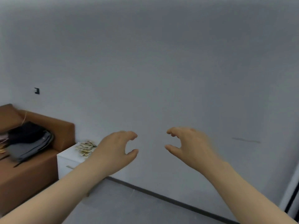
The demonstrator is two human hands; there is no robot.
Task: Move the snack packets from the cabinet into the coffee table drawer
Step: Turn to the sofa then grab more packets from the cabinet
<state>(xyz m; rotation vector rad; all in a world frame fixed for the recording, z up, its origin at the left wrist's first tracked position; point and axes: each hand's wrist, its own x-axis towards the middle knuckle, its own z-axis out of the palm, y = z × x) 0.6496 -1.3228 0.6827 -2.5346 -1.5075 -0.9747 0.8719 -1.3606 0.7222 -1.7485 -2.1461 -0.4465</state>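
Observation:
A small white cabinet [69, 160] stands against the wall beside a sofa, its front showing a drawer handle. On its top lies a heap of pale snack packets [85, 148]. My left hand [115, 151] hovers in the air in front of the wall, just right of the cabinet, fingers loosely curled and holding nothing. My right hand [186, 146] is raised further right, also loosely curled and empty. Neither hand touches the packets. No coffee table is in view.
A brown sofa [40, 159] fills the lower left, with dark folded clothes [27, 141] piled on its seat. A plain grey wall [161, 70] takes up most of the view, with a dark skirting strip [169, 200] above the grey floor. A pale vertical frame edge [291, 196] stands at far right.

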